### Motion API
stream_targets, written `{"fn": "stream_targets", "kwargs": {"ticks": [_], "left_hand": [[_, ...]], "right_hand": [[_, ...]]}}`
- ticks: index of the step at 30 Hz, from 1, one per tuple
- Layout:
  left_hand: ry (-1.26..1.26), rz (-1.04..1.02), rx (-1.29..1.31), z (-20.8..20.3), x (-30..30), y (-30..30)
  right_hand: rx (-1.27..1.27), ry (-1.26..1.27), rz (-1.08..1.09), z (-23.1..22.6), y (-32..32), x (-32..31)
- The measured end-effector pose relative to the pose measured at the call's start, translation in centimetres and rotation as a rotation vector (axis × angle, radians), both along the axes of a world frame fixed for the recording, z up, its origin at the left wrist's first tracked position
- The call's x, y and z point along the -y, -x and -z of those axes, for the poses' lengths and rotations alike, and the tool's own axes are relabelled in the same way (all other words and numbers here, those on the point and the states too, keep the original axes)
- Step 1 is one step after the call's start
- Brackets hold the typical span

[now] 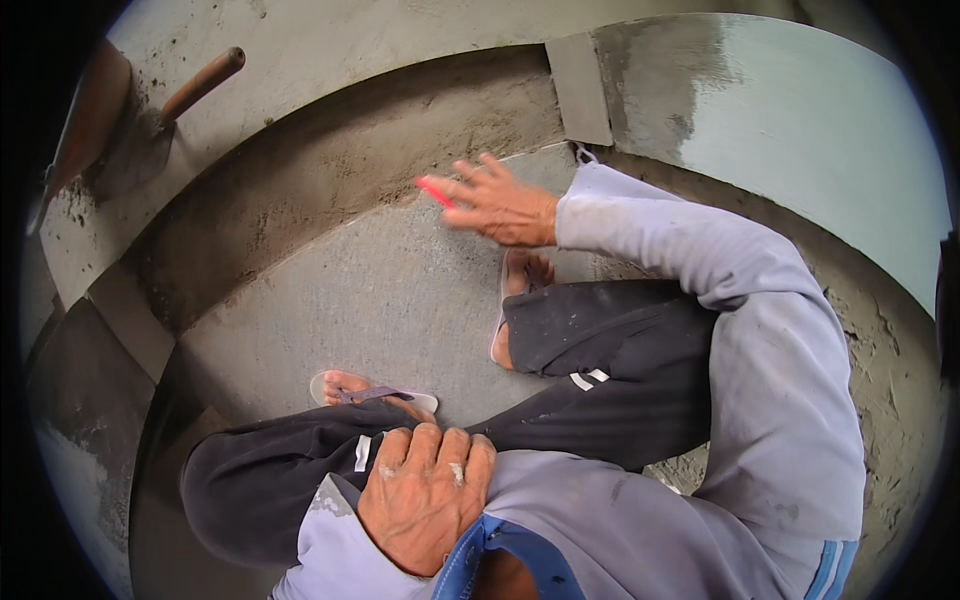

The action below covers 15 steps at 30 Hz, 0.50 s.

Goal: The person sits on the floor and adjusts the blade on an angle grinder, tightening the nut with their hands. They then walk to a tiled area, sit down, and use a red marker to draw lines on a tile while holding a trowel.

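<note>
My right hand (pixel 505 207) reaches out over the concrete floor (pixel 330 270), near the low curved wall (pixel 330 140). A thin, short red stick (pixel 436 192) is pinched at its thumb side, while the other fingers spread out, slightly blurred; the stick's exact kind cannot be made out. My left hand (pixel 425 492) rests on my thigh close to my body. Its fingers are bent and held together, with a pale smear on one finger. The fingertips are turned under, so whatever might be in them is hidden.
On the ledge at upper left lies a trowel-like tool with a wooden handle (pixel 203 84), beside a rust-brown container (pixel 95 115). A partly wet, pale curved surface (pixel 810 130) spans the upper right. My sandalled feet (pixel 372 390) stand on the floor.
</note>
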State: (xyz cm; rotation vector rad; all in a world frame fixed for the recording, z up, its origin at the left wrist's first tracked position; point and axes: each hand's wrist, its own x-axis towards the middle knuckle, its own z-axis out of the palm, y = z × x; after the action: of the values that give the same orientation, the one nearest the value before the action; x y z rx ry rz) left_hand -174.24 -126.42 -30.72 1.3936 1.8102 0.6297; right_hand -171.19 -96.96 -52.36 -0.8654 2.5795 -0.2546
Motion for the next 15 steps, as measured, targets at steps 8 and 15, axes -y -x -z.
{"fn": "stream_targets", "kwargs": {"ticks": [8, 15], "left_hand": [[-0.009, 0.008, -0.003, 0.1, 1.1, 0.2], [0.007, 0.041, 0.043, 0.4, 1.7, 1.0]], "right_hand": [[0.044, 0.216, 0.023, 3.6, -1.8, -1.0], [0.091, 0.175, 0.254, -1.5, -1.0, -6.1]]}}
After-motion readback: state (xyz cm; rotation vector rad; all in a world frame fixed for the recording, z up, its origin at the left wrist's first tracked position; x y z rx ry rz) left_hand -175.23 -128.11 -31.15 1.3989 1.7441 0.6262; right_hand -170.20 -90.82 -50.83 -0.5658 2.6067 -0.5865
